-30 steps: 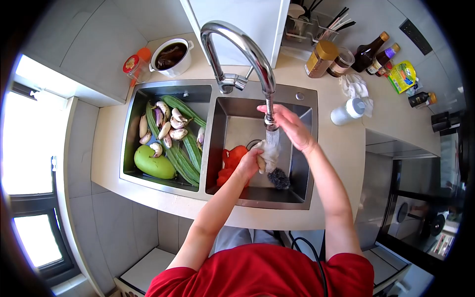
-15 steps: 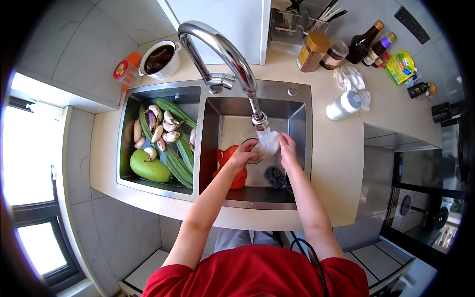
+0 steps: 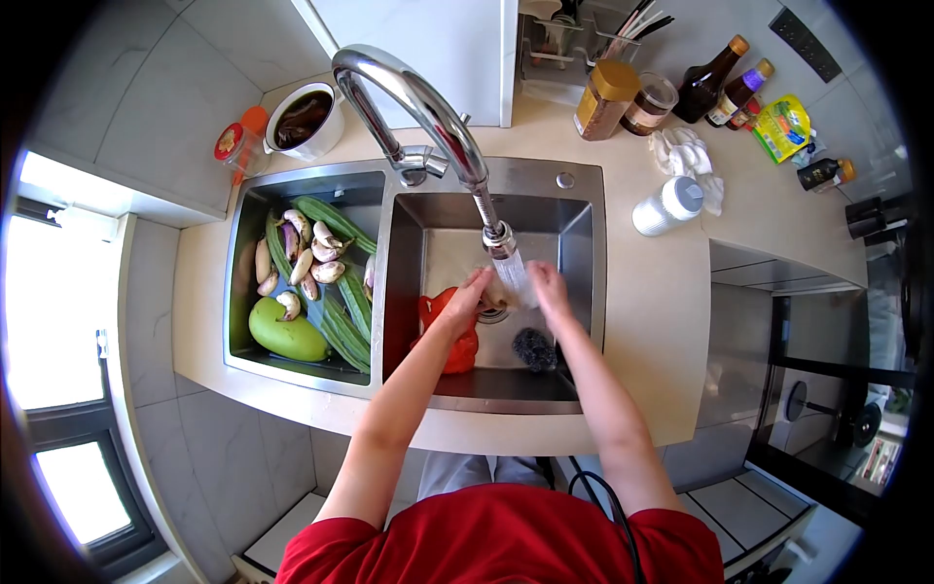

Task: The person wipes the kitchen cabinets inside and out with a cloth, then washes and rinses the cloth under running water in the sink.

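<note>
Water runs from the chrome faucet (image 3: pixel 496 234) into the right sink basin (image 3: pixel 452 243). Under the stream, a pale, wet, translucent item (image 3: pixel 510 290) is held between my two hands. My left hand (image 3: pixel 471 300) grips its left side and my right hand (image 3: pixel 547 290) its right side. What the item is cannot be made out through the water. A red bag (image 3: pixel 459 341) lies in the basin below my left hand. The dark scouring ball (image 3: pixel 534 349) sits below my right hand.
Ridged green gourds (image 3: pixel 342 331), several pale purple-streaked pieces (image 3: pixel 325 251) and a large green fruit (image 3: pixel 288 331) fill the left basin (image 3: pixel 248 219). A white pot (image 3: pixel 326 127), a white bottle (image 3: pixel 667 206), a white cloth (image 3: pixel 681 156) and jars (image 3: pixel 605 100) stand or lie on the counter.
My right hand has come down from beside the faucet and taken hold of the pale item's right side. The camera view has shifted, so the sink and faucet appear further left.
</note>
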Demonstrator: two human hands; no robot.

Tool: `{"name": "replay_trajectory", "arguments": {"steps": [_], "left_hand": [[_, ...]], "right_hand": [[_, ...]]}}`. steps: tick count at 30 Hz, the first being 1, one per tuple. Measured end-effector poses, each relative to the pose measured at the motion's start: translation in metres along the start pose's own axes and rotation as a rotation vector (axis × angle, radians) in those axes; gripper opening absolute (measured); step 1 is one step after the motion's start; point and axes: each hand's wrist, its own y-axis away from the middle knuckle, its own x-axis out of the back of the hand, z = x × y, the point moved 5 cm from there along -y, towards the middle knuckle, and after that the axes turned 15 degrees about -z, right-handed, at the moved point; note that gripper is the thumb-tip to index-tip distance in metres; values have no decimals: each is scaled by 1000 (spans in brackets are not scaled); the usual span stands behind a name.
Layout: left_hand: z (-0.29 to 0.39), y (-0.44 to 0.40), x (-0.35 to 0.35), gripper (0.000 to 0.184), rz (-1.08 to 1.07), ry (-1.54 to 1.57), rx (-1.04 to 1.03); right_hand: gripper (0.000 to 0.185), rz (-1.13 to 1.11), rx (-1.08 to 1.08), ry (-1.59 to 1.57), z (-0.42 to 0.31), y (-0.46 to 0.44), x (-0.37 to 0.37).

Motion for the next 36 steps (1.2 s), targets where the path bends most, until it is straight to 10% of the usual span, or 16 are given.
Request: {"name": "replay_trajectory", "arguments": {"steps": [6,9,11,17,21,23,25,27,29,36], "left_hand": [[-21,-18,-18,44,120,684,-60],[-21,-22,-19,42,189,347,-255],[-15,-20,-22,38,111,414,-226],[-65,-71,33,36,190,158,-175],[-2,-21,-24,32,121,87,-19],[14,-7,-37,35,79,520,109],[13,-7,-30,30,-21,614,91],[13,-17,-13,29,9,578,-222],[7,-20,-2,33,19,572,-247],[-57,-41,14,23,118,496,-82]], "right_hand": [[24,55,348,416,-79,32,-72],[24,201,311,275,-66,-3,-33],[23,184,-103,26,-31,-18,-18],[31,217,275,433,-76,33,-53],[27,150,78,22,-16,-19,-18],[36,209,-115,104,31,-34,-7],[41,164,-126,-165,31,-23,-3],[39,-240,-615,-785,0,19,-23],[33,-162,-421,-927,-11,26,-32],[31,85,24,53,-37,30,-33]]}}
